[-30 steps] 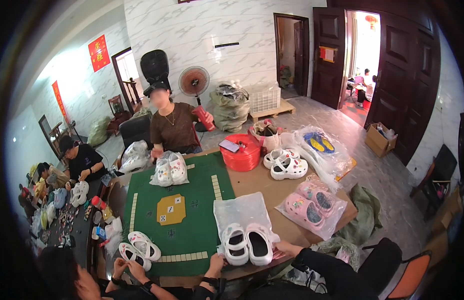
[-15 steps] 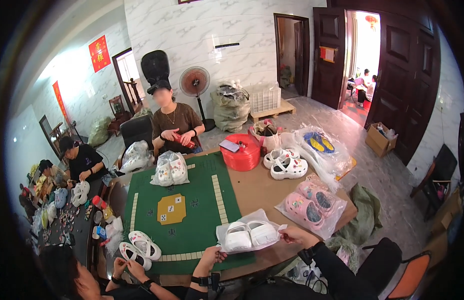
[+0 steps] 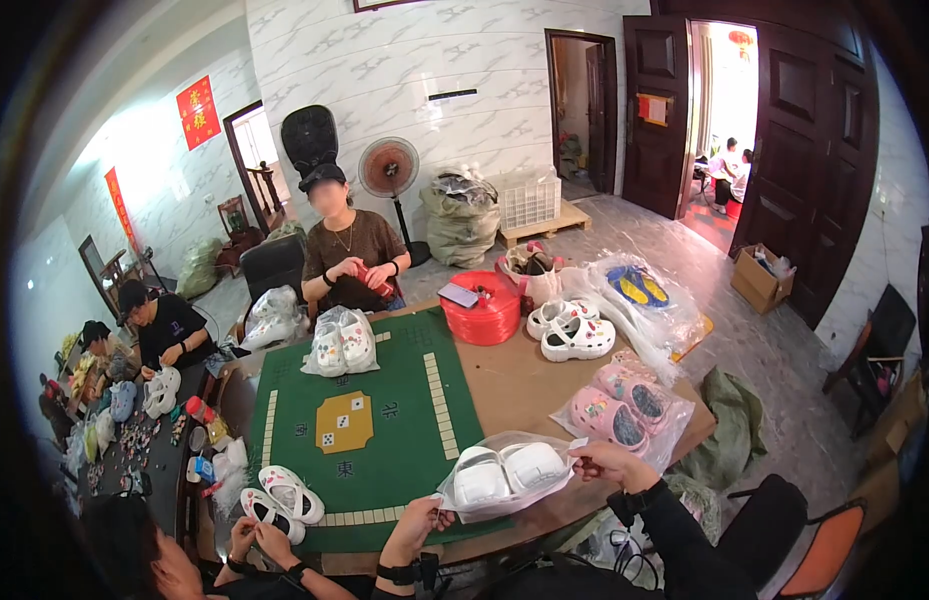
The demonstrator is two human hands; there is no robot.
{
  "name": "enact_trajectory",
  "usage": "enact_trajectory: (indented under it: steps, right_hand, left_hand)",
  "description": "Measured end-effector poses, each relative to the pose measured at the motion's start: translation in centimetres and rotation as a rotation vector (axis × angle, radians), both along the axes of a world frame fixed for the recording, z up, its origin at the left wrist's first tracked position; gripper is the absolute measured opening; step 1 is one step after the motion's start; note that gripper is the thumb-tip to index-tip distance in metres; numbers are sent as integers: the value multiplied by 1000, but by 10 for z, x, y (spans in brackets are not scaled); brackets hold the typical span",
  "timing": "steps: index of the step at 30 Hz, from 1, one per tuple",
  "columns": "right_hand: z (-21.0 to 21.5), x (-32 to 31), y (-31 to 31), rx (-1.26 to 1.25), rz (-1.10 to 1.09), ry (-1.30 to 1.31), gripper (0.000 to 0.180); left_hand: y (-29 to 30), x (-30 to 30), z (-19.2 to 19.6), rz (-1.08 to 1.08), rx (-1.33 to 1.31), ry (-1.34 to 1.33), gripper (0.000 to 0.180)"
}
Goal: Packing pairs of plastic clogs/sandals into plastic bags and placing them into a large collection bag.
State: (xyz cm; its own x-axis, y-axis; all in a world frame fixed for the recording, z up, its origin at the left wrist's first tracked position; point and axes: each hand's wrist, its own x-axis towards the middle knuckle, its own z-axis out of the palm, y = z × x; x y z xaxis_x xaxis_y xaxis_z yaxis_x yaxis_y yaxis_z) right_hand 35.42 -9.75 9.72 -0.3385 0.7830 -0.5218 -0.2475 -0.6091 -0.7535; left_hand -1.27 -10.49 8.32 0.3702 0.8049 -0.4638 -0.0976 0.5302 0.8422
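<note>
A clear plastic bag with a pair of white clogs [image 3: 512, 473] in it is stretched between my two hands above the table's near edge. My left hand [image 3: 421, 522] pinches the bag's left corner. On the other side, my right hand [image 3: 606, 464] grips the upper right corner. Just beyond that hand, a bag of pink clogs [image 3: 624, 405] lies on the brown tabletop. To the left, a co-worker's hands [image 3: 259, 540] are at a pair of white clogs with coloured charms [image 3: 282, 500].
A green mat [image 3: 404, 400] with printed tiles covers the table's left part. Bagged charm clogs [image 3: 341, 342], a red tub [image 3: 481, 308] with a phone on it, loose white clogs [image 3: 572, 330] and blue-yellow clogs [image 3: 636, 285] stand farther back. Another person [image 3: 349, 250] sits across the table.
Both my hands have lifted the bag slightly and tilted it, the right side higher. The clogs in it now show their rounded toes. The person opposite has shifted the red item in their hands.
</note>
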Motion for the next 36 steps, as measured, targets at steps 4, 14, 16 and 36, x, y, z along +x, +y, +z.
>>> enact_trajectory:
  steps: [4,14,16,36]
  right_hand:
    - [11,-1,-4,-3,-24,-2,22]
    - [44,-6,-5,56,21,-25,23]
    - [53,-4,-8,160,37,-122,23]
    - [75,-6,18,587,5,-355,28]
  left_hand:
    - [-7,5,15,78,36,-52,24]
    - [-14,2,37,137,87,-64,24]
    - [-15,6,46,158,147,-24,24]
    - [9,16,66,305,320,-329,17]
